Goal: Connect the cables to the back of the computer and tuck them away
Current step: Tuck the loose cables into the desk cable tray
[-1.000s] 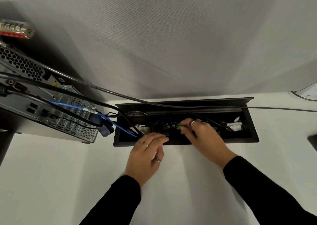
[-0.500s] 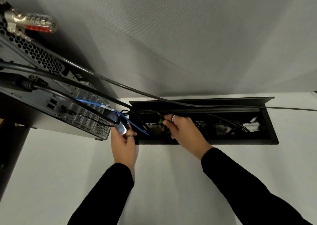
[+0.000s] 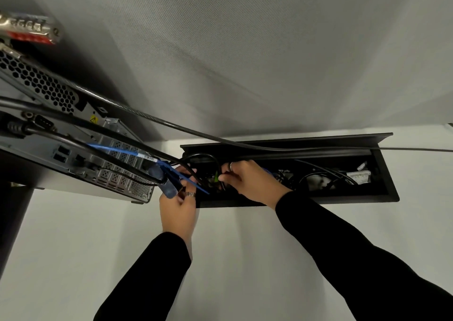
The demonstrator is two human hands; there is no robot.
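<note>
Left hand (image 3: 177, 206) gripping blue connector (image 3: 166, 184) near computer (image 3: 73, 149); right hand (image 3: 250, 181) pinching black cable (image 3: 215, 164) inside cable tray (image 3: 382, 195).

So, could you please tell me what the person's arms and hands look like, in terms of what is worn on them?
Both arms are covered by long black sleeves that end at the wrists, leaving the hands bare. The left hand wears a silver band ring on one finger. The right hand wears a plain silver ring. No gloves or watch show.

We see a thin blue network cable (image 3: 117, 149), a silver computer case with honeycomb-patterned vent (image 3: 36, 80), a black rectangular cable tray (image 3: 389, 193), and a plain white worktop (image 3: 73, 235).
</note>
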